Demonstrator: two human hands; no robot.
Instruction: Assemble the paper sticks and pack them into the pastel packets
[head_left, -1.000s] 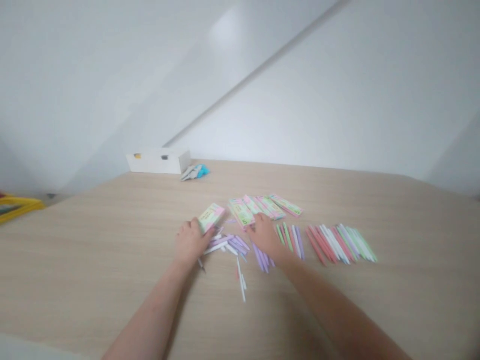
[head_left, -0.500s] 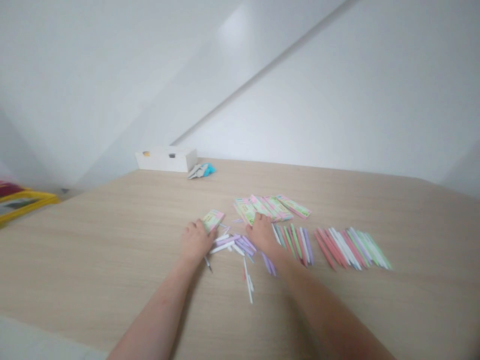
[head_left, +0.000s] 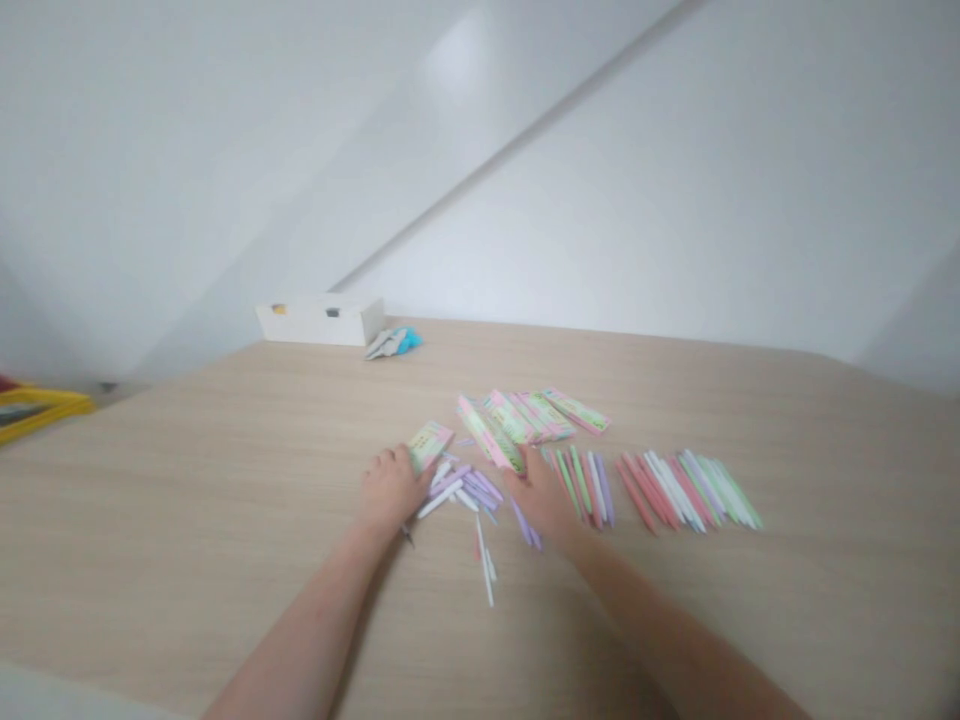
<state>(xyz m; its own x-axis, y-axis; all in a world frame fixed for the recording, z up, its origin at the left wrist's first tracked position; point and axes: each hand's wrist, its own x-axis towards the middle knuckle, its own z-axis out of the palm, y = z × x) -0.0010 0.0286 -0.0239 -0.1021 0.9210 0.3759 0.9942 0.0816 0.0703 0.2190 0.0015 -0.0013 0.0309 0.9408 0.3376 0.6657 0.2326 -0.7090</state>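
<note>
My left hand (head_left: 395,490) is closed at the near end of a pink and green packet (head_left: 430,444), left of the loose pens. My right hand (head_left: 544,495) grips the near end of a longer pink and green packet (head_left: 484,432), thumb and fingers at its tip. That packet lies slanted at the left side of several similar packets (head_left: 536,415). Between my hands is a jumbled heap of purple and white pens (head_left: 461,488). Thin white sticks (head_left: 485,565) and a small red piece lie nearer to me.
Rows of green, red, white and purple pens (head_left: 589,485) and more coloured pens (head_left: 686,490) lie to the right. A white box (head_left: 321,322) and grey-blue gloves (head_left: 394,342) sit at the back left. A yellow crate edge (head_left: 45,412) shows beyond the table's left side.
My right hand has shifted slightly toward me, and the leftmost packet has swung its near end toward me with it. My left hand stays at its packet. The view has turned slightly right.
</note>
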